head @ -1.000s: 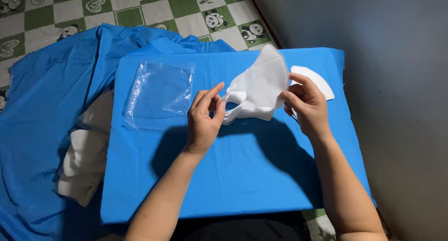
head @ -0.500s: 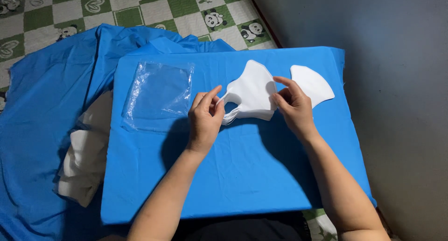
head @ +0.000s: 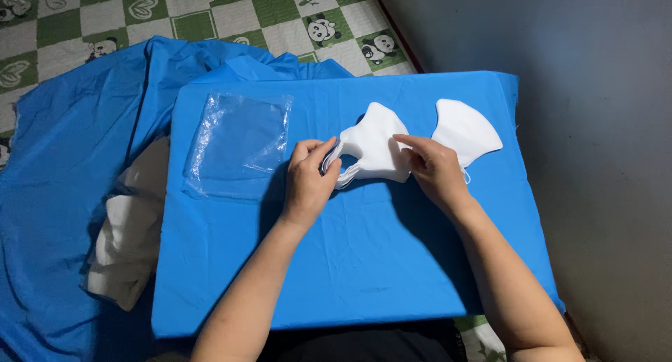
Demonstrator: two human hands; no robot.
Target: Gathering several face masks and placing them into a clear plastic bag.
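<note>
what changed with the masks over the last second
The white mask came down: a second ago both hands held it lifted and tilted, now it lies flat on the blue board. The left hand still pinches its ear-loop end, and the right hand now presses on its right edge. The second mask, the clear plastic bag and the white cloth stayed put.

Smooth, matt blue cloth [head: 364, 264] over the work surface, faintly sheened, more of it rumpled at the left. Soft white non-woven fabric, matt and slightly fuzzy, in the stacked masks [head: 374, 148] and the single mask [head: 463, 131]. Thin clear plastic bag [head: 238, 145], glossy and crinkled. Creased white cloth [head: 129, 229], dull. Glossy printed floor mat [head: 231, 15]. Matt grey wall [head: 595, 124].
</note>
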